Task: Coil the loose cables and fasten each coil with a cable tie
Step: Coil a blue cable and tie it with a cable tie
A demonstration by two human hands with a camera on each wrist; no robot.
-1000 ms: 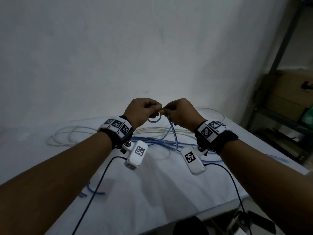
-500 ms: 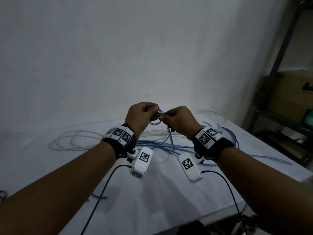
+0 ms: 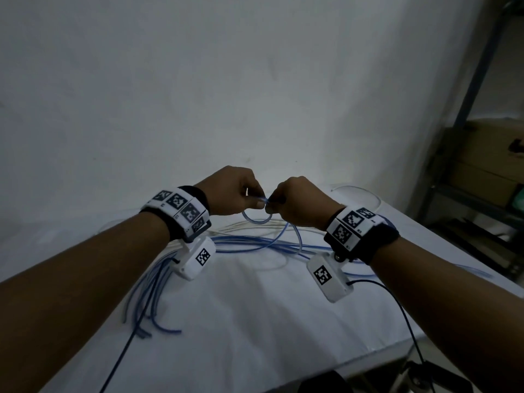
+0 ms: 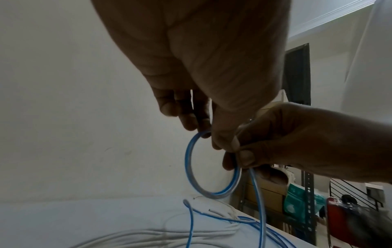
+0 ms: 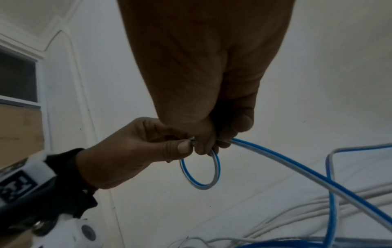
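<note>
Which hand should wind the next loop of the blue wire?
Probably the right hand. The long loose run of the blue cable trails from its fingers to the table, while the left hand pinches the small loop and can hold it steady.

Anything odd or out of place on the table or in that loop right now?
Nothing looks damaged. The left hand and right hand pinch a small loop of blue cable above the table. The other blue and white cables lie loose and uncoiled; no cable tie shows.
</note>
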